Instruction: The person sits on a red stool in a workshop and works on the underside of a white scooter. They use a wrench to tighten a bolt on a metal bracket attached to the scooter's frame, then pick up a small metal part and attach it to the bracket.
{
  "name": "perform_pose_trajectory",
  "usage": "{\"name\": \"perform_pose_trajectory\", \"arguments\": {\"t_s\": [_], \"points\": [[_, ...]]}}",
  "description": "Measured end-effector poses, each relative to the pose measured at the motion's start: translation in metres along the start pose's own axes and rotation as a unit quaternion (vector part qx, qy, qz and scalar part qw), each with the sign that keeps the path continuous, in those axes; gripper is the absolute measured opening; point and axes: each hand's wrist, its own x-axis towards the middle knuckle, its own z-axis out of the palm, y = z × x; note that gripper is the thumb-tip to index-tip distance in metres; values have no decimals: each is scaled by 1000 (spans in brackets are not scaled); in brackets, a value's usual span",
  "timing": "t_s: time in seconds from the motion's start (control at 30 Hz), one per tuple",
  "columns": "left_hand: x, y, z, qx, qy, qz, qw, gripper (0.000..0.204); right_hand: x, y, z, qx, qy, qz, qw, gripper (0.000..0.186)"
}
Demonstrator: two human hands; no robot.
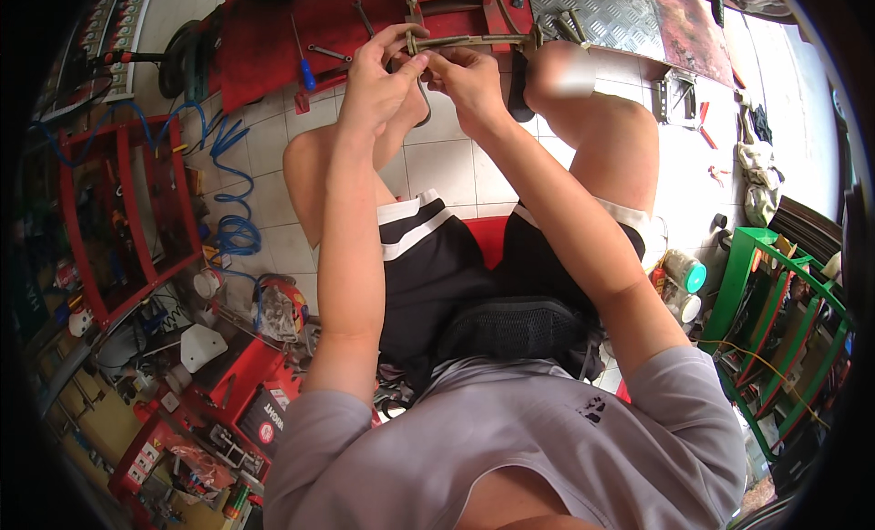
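Observation:
I sit on a red stool [488, 236] over a white tiled floor, knees apart. My left hand [378, 70] and my right hand [469, 79] meet at a long thin metal rod [474, 41] that runs right toward a red machine frame [456, 6]. The fingers of both hands pinch a small part on the rod's left end; the part itself is hidden by the fingertips. A dark bent bar [425, 106] hangs just below my hands.
A blue-handled screwdriver [305, 70] and wrenches [330, 52] lie on the red frame. A red rack [118, 211] and coiled blue hose [232, 206] stand at left, a red toolbox [241, 393] at lower left, a green rack [775, 302] and cans [684, 275] at right.

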Motion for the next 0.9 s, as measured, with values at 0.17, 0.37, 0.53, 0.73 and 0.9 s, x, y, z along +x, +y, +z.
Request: {"name": "perform_pose_trajectory", "arguments": {"t_s": [0.17,0.37,0.53,0.73,0.9], "points": [[-2,1,0,1,20,-12,1000,33,-1,-3,5,16,35,9,999,12],[-1,-3,-2,65,41,-2,997,35,2,-10,7,44,19,32,998,5],[-2,-6,-1,84,47,8,995,39,6,-9,2,116,-47,75,989,7],[-24,8,27,48,175,32,983,28,3,-10,-12,193,-48,137,970,14],[-33,-19,28,-277,86,-248,924,10,-14,-28,-31,172,-42,150,973,17]]}}
